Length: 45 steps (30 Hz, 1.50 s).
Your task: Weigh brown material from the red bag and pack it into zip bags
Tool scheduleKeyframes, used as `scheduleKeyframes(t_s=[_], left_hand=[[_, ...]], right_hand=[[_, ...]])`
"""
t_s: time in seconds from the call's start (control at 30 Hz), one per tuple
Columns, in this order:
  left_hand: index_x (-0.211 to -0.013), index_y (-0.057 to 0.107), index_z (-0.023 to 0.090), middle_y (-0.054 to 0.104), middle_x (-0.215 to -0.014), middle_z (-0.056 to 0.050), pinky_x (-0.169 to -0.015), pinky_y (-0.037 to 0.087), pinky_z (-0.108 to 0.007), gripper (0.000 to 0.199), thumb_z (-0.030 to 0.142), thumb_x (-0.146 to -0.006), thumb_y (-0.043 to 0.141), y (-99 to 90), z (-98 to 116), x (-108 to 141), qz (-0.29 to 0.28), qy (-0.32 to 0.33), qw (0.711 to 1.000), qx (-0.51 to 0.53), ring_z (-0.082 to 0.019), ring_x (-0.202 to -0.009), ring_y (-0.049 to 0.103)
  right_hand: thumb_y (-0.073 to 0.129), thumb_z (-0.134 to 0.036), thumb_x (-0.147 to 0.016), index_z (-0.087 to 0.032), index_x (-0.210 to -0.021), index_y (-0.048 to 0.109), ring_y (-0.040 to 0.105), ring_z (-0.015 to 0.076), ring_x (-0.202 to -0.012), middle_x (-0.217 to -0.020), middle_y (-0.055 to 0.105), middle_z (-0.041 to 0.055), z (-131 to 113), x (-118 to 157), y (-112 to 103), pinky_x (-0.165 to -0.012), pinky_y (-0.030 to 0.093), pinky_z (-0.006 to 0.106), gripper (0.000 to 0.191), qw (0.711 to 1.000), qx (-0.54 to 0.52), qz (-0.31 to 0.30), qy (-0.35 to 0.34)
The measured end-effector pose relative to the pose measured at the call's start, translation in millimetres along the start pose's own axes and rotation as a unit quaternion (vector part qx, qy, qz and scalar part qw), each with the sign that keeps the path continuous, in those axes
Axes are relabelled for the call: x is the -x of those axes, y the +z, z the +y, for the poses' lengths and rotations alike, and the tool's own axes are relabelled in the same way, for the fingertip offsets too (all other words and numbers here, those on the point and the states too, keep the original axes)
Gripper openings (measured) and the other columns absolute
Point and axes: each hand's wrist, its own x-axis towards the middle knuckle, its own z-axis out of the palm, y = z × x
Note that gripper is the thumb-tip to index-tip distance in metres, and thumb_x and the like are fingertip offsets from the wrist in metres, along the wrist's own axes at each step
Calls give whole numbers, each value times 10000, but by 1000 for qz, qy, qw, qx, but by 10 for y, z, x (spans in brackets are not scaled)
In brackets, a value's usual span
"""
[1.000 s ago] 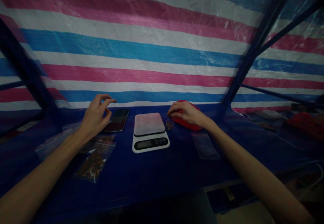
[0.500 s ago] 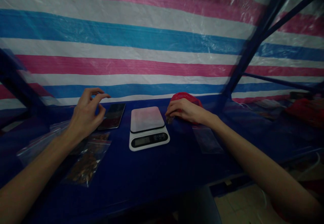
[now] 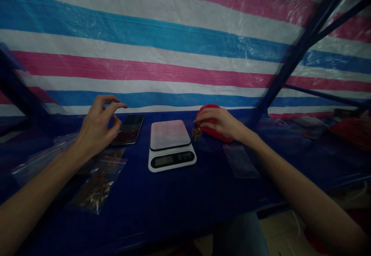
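Item: one small clear cup, brown bits inside, standing on my blue table, just right of the white scale and under my right fingertips. Right hand: fingers bent and bunched over the red bag and the cup's far side; whether they pinch anything I cannot tell. Left hand: half curled, thumb and forefinger apart, nothing seen in its grasp, beside the dark phone. Hazards, in my judgement: a knuckle catching the cup's rim could tip so light a vessel and scatter its bits; heaping it high could shed pieces over the edge; a nudge leftward could press it against the scale and disturb the reading. Orientation: cup upright, mouth upward, its axis roughly vertical, no plainly longer side; scale lengthwise away from me, display nearest my body; clear flat bag lying right, slanting.
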Motion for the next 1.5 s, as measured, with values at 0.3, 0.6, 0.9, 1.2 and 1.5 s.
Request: scheduleKeyframes(t_s=[0.3,0.6,0.9,1.2,1.5], left_hand=[[-1281,589,338,487,-1334,-94,-1019,502,-531,443,126,-906,486,-19,39,0,2,-29,999,26,-301,-1278,523],[-1224,605,200,505,-1317,-148,-971,535,-486,313,130,-947,478,14,-62,25,2,-18,1000,-2,-294,-1185,570],[-1257,595,252,510,-1309,-125,-974,523,-456,380,133,-915,479,70,-69,49,-17,-18,999,20,-299,-1171,583],[-1246,583,224,506,-1306,-126,-923,529,-427,325,172,-956,446,79,-114,77,-17,-15,1000,10,-263,-1078,605],[-1246,586,235,515,-1301,-129,-972,541,-461,332,184,-944,456,129,-115,107,-24,-25,999,34,-272,-1115,616]], right_hand=[[701,-318,-912,-163,-897,793,664,157,-664,-772,749,45,-57,143,-170,-622,491,258,181,993,-33,-53,103],[736,-197,-848,-155,-829,758,524,90,-459,-605,634,-25,55,211,108,-481,370,211,51,970,-28,-195,145],[690,-378,-938,-173,-877,729,705,180,-701,-799,765,57,-99,70,216,-648,524,271,218,980,-145,25,133],[636,-323,-922,-131,-909,770,657,192,-668,-761,748,76,324,292,-387,-656,486,290,234,969,47,156,184],[604,-20,-756,-138,-1001,792,748,262,-930,-1017,801,122,852,507,-277,-877,581,360,330,980,14,-18,200]])
